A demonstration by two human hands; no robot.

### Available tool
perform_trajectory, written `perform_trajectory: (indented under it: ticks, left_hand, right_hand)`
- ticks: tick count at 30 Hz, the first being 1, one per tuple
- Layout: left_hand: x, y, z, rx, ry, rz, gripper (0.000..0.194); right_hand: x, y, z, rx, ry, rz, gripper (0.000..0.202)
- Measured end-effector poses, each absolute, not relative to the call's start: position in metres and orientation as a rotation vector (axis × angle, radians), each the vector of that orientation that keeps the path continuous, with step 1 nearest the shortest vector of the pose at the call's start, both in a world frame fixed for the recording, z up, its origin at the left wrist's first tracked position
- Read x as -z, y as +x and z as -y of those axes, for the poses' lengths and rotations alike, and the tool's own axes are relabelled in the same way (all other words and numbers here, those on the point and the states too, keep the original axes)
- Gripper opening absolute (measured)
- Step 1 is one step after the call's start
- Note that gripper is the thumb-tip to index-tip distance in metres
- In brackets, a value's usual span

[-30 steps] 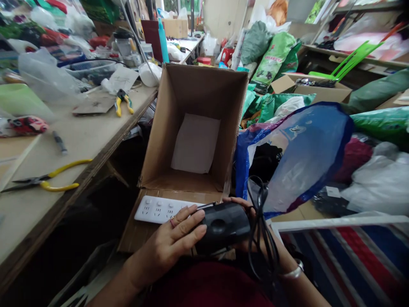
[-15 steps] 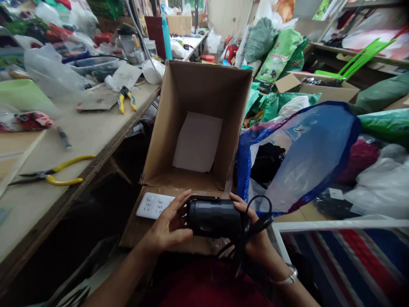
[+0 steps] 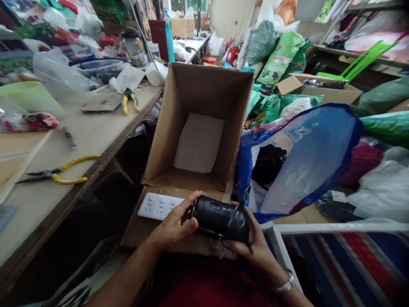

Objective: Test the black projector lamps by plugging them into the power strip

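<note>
A black cylindrical device with a cord (image 3: 220,218) lies sideways between my hands, above the cardboard flap. My left hand (image 3: 175,224) grips its left end, thumb in front and fingers behind. Around the right end curls my right hand (image 3: 252,241), with loops of the black cord near its fingers. A white power strip (image 3: 159,206) rests on the flap just beyond my left hand, its right end hidden. Past the device, an open cardboard box (image 3: 198,98) faces me with a pale sheet (image 3: 200,143) inside it.
On the workbench (image 3: 105,128) to the left are yellow-handled pliers (image 3: 60,170), cutters (image 3: 129,101) and a pen (image 3: 69,137). An open blue-edged bag (image 3: 306,157) stands right of the box. A white frame (image 3: 345,227) with striped fabric is at the lower right.
The device has rolled and tilted in my hands, its right end now lower. The cord has swung from hanging below to up over the right end. The view has shifted slightly.
</note>
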State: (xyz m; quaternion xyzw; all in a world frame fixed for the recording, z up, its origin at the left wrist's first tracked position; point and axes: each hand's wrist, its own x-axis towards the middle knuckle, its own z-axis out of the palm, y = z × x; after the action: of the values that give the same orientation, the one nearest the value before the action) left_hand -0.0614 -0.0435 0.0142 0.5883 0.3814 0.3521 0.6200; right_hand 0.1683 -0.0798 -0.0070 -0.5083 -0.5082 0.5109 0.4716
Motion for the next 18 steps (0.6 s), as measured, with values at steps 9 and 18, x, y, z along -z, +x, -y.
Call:
perform_trajectory:
  ticks: [9, 18]
  left_hand:
    - [-0.015, -0.033, 0.025, -0.72, 1.348, -1.039, 0.052]
    - [-0.031, -0.018, 0.029, -0.717, 1.183, -1.082, 0.069]
  right_hand:
    - [0.009, 0.165, 0.084, -2.043, -1.255, 0.161, 0.066]
    - [0.044, 0.256, 0.124, -1.807, -1.186, 0.163, 0.059]
